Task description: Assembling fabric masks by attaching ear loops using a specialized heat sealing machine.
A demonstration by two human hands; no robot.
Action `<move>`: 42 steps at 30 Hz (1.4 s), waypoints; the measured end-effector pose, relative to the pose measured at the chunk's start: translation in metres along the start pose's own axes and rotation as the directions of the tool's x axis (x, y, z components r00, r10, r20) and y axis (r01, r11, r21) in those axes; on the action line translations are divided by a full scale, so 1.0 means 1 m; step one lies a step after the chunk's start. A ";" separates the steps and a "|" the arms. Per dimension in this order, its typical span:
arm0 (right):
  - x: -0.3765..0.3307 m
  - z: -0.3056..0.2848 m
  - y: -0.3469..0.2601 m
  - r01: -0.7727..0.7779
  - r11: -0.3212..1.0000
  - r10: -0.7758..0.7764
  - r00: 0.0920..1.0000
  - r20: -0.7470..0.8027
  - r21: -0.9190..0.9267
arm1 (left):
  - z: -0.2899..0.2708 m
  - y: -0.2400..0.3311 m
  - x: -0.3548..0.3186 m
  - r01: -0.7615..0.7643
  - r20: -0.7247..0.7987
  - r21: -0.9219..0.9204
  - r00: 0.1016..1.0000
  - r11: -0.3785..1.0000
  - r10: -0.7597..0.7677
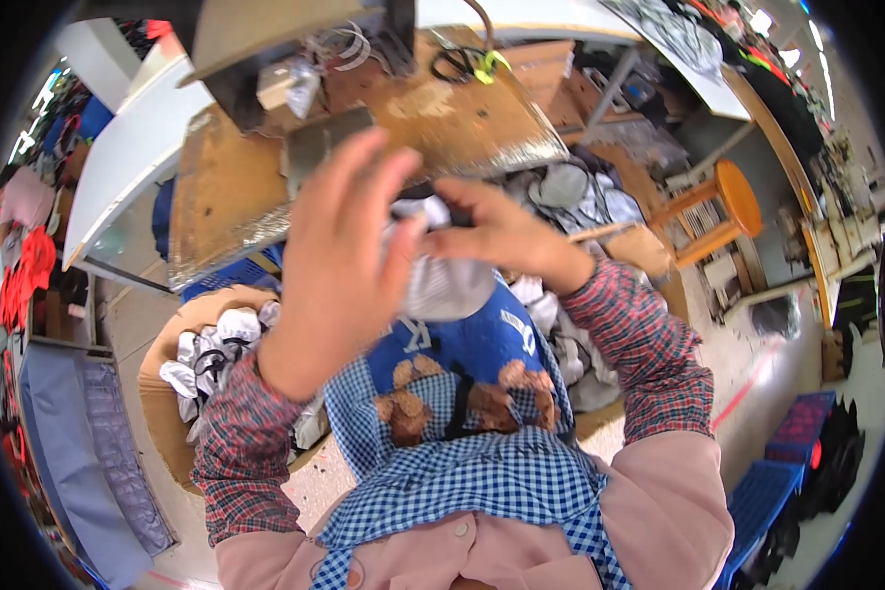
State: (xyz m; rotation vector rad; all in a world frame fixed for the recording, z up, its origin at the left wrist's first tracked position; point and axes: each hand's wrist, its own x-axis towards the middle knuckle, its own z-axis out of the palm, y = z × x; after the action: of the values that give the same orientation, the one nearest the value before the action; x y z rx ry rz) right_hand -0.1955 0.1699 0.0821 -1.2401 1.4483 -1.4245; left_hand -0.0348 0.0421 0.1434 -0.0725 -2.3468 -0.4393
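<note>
A grey and white fabric piece [449, 285] hangs in front of my apron, close to the edge of the wooden work table. At its upper right, my right hand [501, 231] pinches it between thumb and forefinger; the other fingers of that hand are hidden. My left hand [336, 261] is raised on the left of the fabric, its fingers stretched out and blurred by motion. The left thumb comes close to the fabric, but whether it touches cannot be told. The fabric's upper part is partly covered by my hands.
The worn wooden table [462, 103] carries a dark machine-like housing [295, 44] and black scissors [455, 65]. Cardboard boxes of crumpled fabric pieces stand left [162, 329] and right [654, 251] of my lap. A wooden stool [737, 197] is at the right.
</note>
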 end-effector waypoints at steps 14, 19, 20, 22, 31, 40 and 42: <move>-0.257 -0.164 0.129 -0.751 0.404 0.409 0.659 -0.631 -0.523 | 0.170 0.204 -0.068 0.779 0.241 -0.623 0.113 0.065 0.964; -0.245 -0.119 0.173 -0.603 0.477 0.309 0.796 -0.520 -0.639 | 0.182 0.210 -0.086 0.739 0.349 -0.661 0.151 0.129 0.925; -0.250 -0.112 0.195 -0.537 0.389 0.284 0.843 -0.457 -0.749 | 0.182 0.212 -0.086 0.703 0.345 -0.699 0.172 0.131 0.923; -0.223 -0.090 0.204 -0.436 0.297 0.469 0.841 -0.268 -0.849 | 0.183 0.212 -0.091 0.651 0.364 -0.751 0.266 0.113 0.893; -0.259 -0.106 0.324 -0.333 -0.029 0.587 0.757 -0.285 -0.942 | 0.192 0.195 -0.116 0.697 0.435 -0.716 0.398 0.043 0.808; -0.259 -0.136 0.299 -0.630 -0.042 0.630 0.586 -0.510 -0.775 | 0.180 0.117 -0.102 0.654 0.740 -0.665 0.512 0.361 0.436; -0.239 -0.134 0.286 -0.623 0.020 0.611 0.627 -0.484 -0.782 | 0.163 0.071 -0.105 0.471 0.728 -0.590 0.661 0.656 0.180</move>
State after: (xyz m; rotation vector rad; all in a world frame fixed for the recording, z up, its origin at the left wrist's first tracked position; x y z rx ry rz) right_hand -0.3012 0.4109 -0.2138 -0.8312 2.5246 0.1976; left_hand -0.0535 0.1714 -0.0171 -0.5321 -2.7648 -1.7762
